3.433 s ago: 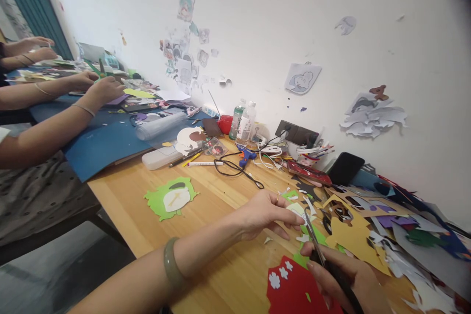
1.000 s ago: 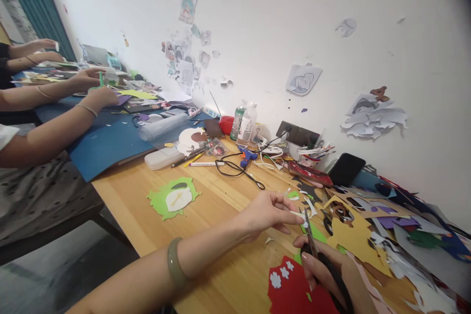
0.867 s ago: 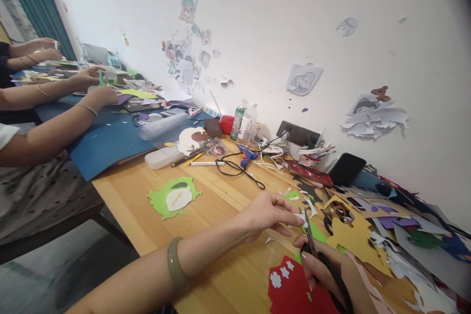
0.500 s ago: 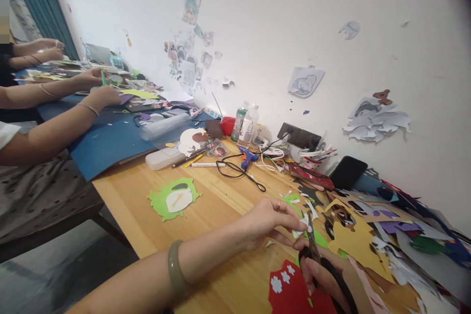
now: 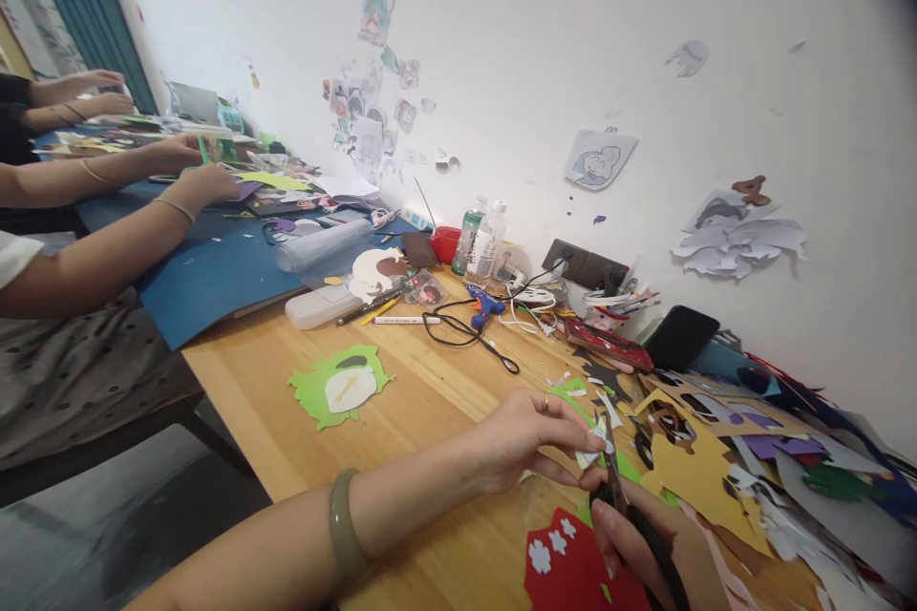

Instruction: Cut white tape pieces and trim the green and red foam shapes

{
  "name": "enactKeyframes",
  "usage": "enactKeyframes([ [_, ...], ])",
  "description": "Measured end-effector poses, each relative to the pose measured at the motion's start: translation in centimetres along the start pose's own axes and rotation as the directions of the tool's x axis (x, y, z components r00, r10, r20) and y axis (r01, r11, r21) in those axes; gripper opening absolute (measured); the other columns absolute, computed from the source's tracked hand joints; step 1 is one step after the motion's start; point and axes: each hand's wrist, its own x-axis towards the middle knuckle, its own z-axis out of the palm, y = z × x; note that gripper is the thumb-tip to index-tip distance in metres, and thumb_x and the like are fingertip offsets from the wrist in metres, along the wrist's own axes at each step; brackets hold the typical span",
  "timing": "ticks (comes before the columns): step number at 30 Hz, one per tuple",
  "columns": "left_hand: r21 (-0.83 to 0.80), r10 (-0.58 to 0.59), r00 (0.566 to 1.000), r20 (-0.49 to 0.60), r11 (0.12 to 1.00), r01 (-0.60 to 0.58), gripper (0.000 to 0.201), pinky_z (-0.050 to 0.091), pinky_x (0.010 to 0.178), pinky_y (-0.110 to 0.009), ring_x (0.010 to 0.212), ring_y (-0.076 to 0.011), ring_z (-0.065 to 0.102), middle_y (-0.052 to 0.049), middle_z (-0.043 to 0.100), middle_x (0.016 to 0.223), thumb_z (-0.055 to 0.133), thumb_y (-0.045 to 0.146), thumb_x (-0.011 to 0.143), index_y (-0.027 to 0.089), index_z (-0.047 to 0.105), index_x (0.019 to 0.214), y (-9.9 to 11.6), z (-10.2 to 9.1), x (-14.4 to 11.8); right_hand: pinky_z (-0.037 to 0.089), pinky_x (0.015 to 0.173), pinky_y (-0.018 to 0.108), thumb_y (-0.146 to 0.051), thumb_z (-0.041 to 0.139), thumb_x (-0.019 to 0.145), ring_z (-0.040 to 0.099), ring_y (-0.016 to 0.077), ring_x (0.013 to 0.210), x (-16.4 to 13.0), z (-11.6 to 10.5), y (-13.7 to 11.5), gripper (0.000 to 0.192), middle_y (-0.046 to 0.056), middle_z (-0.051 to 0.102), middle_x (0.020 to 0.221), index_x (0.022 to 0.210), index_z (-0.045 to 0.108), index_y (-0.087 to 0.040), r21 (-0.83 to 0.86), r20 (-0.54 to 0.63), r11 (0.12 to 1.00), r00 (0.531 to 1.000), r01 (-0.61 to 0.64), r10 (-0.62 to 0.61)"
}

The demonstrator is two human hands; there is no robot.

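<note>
My left hand (image 5: 534, 439), with a ring on one finger, pinches a small piece of white paper (image 5: 588, 458) with printed lines. My right hand (image 5: 630, 525) grips black-handled scissors (image 5: 614, 468), whose blades are at the edge of that paper and look nearly closed. Below the hands lies a red sheet (image 5: 565, 563) with small white flower cutouts (image 5: 540, 556) on it. Left of my hands a green cutout (image 5: 308, 391) rests on the table, a cream piece on top of it.
Paper and foam scraps (image 5: 716, 477) cover the table's right side. A blue glue gun (image 5: 485, 305) with a black cord lies behind, near two bottles (image 5: 488, 243) and a white case (image 5: 315, 307). Co-workers' hands (image 5: 204, 183) are busy at the blue-covered table (image 5: 207, 291) on the left.
The view has shifted slightly, and my hands with the paper sit a little further right and lower. The scissor blades look closer together than before.
</note>
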Motion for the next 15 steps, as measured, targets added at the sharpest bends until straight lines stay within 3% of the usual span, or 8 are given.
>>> enactKeyframes([
  [4, 0.019, 0.002, 1.000, -0.006, 1.000, -0.002, 0.028, 0.043, 0.050, -0.020, 0.054, -0.0084, 0.052, 0.001, 0.056, 0.060, 0.073, 0.030, 0.050, 0.012, 0.058, 0.065, 0.0, 0.1, -0.1, 0.031, 0.040, 0.021, -0.040, 0.056, 0.064, 0.037, 0.0105, 0.040, 0.0, 0.1, -0.7, 0.018, -0.008, 0.039, 0.044, 0.064, 0.054, -0.022, -0.016, -0.010, 0.999, 0.999, -0.034, 0.034],
  [10, 0.013, 0.024, 0.999, 0.026, 1.000, -0.024, 0.027, 0.042, 0.048, -0.018, 0.052, -0.0085, 0.055, 0.000, 0.060, 0.059, 0.071, 0.032, 0.054, 0.013, 0.058, 0.068, 0.2, 0.4, -0.3, 0.032, 0.039, 0.021, -0.040, 0.056, 0.064, 0.036, 0.0113, 0.040, -0.6, 0.4, -1.4, 0.026, -0.005, 0.038, 0.041, 0.047, 0.048, -0.022, -0.098, -0.124, 0.995, 0.991, 0.030, -0.042],
  [15, -0.029, 0.061, 0.998, 0.031, 0.998, -0.060, 0.025, 0.041, 0.047, -0.016, 0.050, -0.0085, 0.056, 0.000, 0.060, 0.060, 0.070, 0.029, 0.056, 0.012, 0.057, 0.069, 0.1, 0.5, -0.2, 0.036, 0.041, 0.021, -0.043, 0.057, 0.062, 0.040, 0.0121, 0.041, -0.5, 0.4, -1.2, 0.021, -0.005, 0.042, 0.043, 0.060, 0.057, -0.022, -0.084, -0.095, 0.996, 0.995, -0.018, 0.010],
])
